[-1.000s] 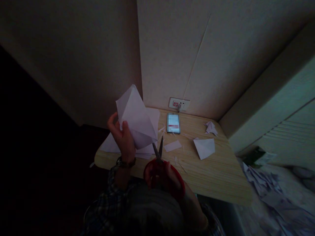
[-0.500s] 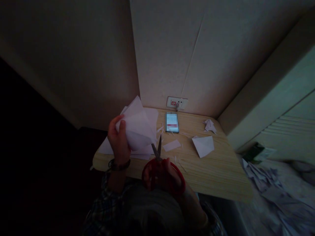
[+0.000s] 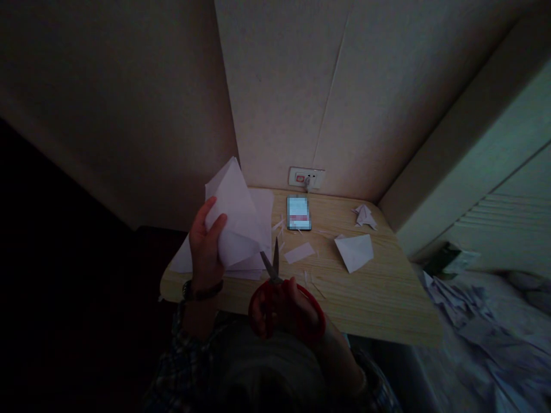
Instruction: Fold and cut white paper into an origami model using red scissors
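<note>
My left hand (image 3: 207, 238) grips a folded white sheet of paper (image 3: 239, 215) at its left side, thumb on the near face and fingers behind. The sheet is raised over a stack of white paper (image 3: 262, 206) lying on the table. In my right hand (image 3: 297, 304) is a pair of scissors (image 3: 272, 274) with large red handles, the fingers through the loops. Their blades are spread apart and point away from me, the tips close to the lower right corner of the folded paper. In the dim light I cannot tell whether blade and paper touch.
On the wooden table (image 3: 387, 298) lie a phone (image 3: 298, 212), paper scraps (image 3: 300, 253), a folded paper piece (image 3: 355, 252) and a small folded paper figure (image 3: 365, 217). A wall socket (image 3: 306, 178) with a plug sits behind. Crumpled cloth (image 3: 482, 321) lies at the right.
My left hand has tilted the folded paper a little more upright and shifted it slightly left. The scissors stay spread in my right hand, and the view has shifted slightly.
</note>
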Demonstrator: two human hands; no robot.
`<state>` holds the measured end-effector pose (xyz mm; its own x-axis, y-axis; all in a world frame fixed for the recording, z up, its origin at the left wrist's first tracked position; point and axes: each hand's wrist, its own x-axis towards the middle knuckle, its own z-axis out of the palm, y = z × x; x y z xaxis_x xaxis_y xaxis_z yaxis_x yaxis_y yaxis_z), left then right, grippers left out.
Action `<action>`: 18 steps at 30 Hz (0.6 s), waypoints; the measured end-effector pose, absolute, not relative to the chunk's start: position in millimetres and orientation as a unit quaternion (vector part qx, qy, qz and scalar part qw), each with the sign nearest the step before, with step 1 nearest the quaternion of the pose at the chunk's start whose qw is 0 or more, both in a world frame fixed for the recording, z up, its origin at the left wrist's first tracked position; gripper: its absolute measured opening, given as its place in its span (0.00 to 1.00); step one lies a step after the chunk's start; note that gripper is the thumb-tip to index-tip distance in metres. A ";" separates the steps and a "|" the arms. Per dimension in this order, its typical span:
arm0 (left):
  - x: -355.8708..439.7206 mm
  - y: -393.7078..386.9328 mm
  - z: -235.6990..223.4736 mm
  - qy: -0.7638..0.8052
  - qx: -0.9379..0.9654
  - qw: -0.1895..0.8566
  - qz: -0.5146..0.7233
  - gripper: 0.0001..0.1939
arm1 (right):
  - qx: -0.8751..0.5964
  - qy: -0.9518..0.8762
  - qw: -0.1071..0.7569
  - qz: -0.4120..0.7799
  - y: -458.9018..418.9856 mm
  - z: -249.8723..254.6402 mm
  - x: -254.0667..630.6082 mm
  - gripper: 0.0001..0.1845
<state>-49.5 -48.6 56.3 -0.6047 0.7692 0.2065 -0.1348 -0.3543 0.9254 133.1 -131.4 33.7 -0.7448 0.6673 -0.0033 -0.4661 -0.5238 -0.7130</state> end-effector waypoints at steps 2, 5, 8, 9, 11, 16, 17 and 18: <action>-49.2 -48.4 56.7 0.488 0.319 0.304 0.754 0.27 | -0.139 -0.368 0.326 0.860 -130.6 33.6 133.2 0.37; -47.2 -49.7 59.5 0.486 0.320 0.318 0.749 0.27 | -0.133 -0.377 0.326 0.856 -128.4 33.1 131.9 0.38; -44.5 -53.5 64.2 0.484 0.324 0.348 0.735 0.27 | -0.127 -0.384 0.341 0.849 -126.8 30.0 131.0 0.38; -44.1 -55.0 65.5 0.486 0.327 0.362 0.725 0.26 | -0.125 -0.383 0.347 0.847 -126.4 28.0 131.3 0.37; -44.3 -57.3 66.8 0.495 0.330 0.383 0.707 0.25 | -0.126 -0.368 0.361 0.848 -125.8 23.2 132.5 0.37; -49.9 -56.5 62.5 0.515 0.323 0.387 0.693 0.24 | -0.109 -0.352 0.366 0.854 -124.2 19.8 134.8 0.38; -50.9 -55.3 61.1 0.514 0.324 0.384 0.695 0.24 | -0.105 -0.353 0.363 0.856 -124.2 21.1 134.3 0.39; -51.6 -53.8 59.7 0.509 0.326 0.383 0.698 0.23 | -0.105 -0.352 0.364 0.856 -124.4 22.4 133.6 0.39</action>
